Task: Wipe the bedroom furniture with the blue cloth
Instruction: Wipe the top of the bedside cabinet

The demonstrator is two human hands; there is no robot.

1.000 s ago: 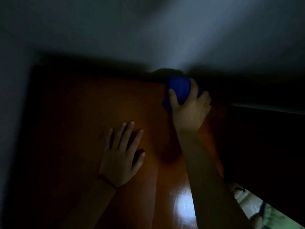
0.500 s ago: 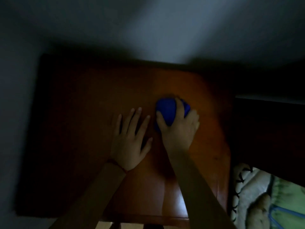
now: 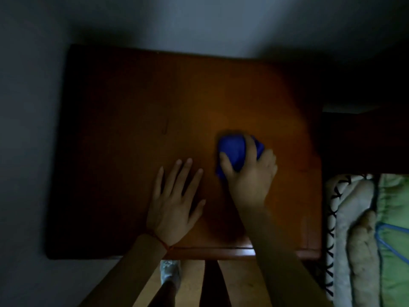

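A brown wooden bedside table [image 3: 132, 107] fills the middle of the dim head view, its top seen from above. My right hand [image 3: 252, 178] presses a bunched blue cloth [image 3: 232, 151] onto the table top, right of centre, with thumb and fingers wrapped over it. My left hand [image 3: 174, 202] lies flat on the wood just left of the cloth, fingers spread, holding nothing. A red thread sits on that wrist.
A grey wall [image 3: 199, 23] runs behind and left of the table. At the right edge lies a bed with white and green bedding [image 3: 363, 229], under a dark headboard [image 3: 365, 140]. Below the table's front edge, a foot [image 3: 169, 271] stands on the wooden floor.
My right hand has drawn the blue cloth from the table's back edge toward the front. The view has pulled back, showing the table's front edge, the floor and more bedding.
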